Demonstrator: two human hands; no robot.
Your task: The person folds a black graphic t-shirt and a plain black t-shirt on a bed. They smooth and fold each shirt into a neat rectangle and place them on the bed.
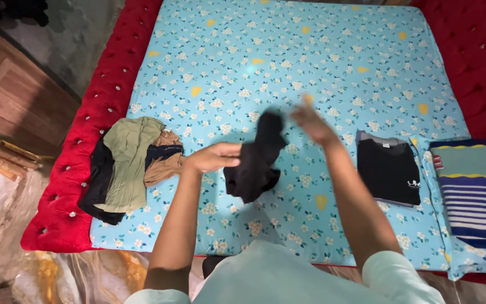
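Both your hands, left hand [214, 157] and blurred right hand [310, 121], pinch the black garment [254, 163] above the bed [288, 50]; a loose grip risks it dropping crumpled.

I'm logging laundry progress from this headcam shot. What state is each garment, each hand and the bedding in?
black garment: bunched, held up above the sheet.
left hand: gripping the black garment.
right hand: raised, blurred; grip unclear.
clothes pile: unfolded, heaped at the bed's left edge.
dark shirt: folded flat.
striped pillow: lying flat.
floral sheet: spread smooth.
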